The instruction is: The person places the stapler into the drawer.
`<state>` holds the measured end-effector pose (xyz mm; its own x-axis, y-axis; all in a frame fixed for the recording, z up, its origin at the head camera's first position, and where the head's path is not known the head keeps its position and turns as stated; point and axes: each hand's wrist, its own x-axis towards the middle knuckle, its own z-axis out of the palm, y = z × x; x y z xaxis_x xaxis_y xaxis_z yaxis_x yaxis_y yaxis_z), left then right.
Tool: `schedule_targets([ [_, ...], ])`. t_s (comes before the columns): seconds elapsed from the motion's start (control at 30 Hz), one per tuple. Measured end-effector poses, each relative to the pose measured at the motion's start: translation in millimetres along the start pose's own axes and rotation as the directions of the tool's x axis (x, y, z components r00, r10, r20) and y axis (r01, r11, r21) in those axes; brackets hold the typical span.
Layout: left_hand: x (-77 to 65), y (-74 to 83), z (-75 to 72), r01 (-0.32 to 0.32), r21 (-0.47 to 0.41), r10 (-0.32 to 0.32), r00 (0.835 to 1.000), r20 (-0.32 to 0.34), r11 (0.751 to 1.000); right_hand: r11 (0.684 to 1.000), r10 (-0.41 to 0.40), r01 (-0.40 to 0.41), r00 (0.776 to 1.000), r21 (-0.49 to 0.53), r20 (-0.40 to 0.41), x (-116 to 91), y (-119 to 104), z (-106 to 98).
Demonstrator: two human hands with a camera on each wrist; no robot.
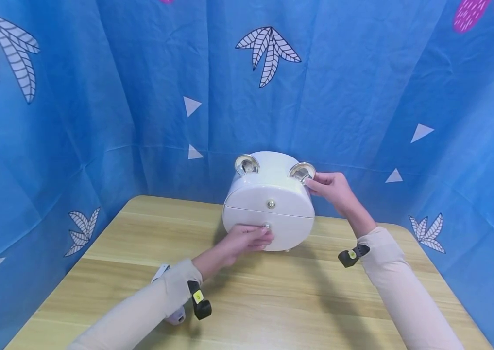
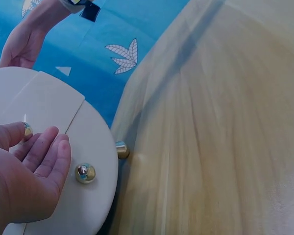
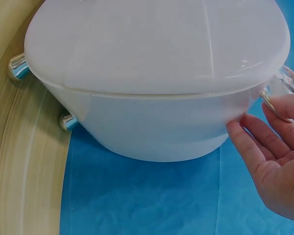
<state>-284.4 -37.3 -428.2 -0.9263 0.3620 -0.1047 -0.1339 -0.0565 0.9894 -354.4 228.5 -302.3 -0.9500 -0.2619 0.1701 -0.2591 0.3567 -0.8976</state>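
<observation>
A glossy white, rounded jewelry box [image 1: 268,189] stands at the far edge of the table, with two shiny metallic ears on top and round knobs on its front. My left hand [image 1: 247,240] pinches a small knob [image 2: 28,130] between thumb and fingers, below the free upper knob [image 1: 271,204]. Another gold knob [image 2: 85,173] shows beyond the fingers in the left wrist view. With thumb and index finger my right hand [image 1: 330,187] grips the rim of the right ear [image 1: 302,171]. Its other fingertips rest on the box's side in the right wrist view.
Partly hidden under the left forearm lies a pale device [image 1: 176,317] on the wooden table [image 1: 264,301]. Gold feet [image 3: 18,67] support the box. A blue patterned curtain [image 1: 338,97] hangs close behind it and along both sides.
</observation>
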Motion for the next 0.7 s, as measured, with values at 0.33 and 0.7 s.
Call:
schedule_targets([
  [0.33,5.3,-0.9,-3.7,-0.002,0.0,0.002,1.0,0.016,1.0,1.0,0.01,-0.01,1.0,-0.025,0.012,-1.9,-3.3,-1.1],
  [0.7,-4.0,-13.0,-4.7,0.041,0.032,-0.037,0.993,-0.112,0.999,1.0,0.004,-0.004,1.0,-0.021,0.012,-1.0,-1.9,-0.5],
])
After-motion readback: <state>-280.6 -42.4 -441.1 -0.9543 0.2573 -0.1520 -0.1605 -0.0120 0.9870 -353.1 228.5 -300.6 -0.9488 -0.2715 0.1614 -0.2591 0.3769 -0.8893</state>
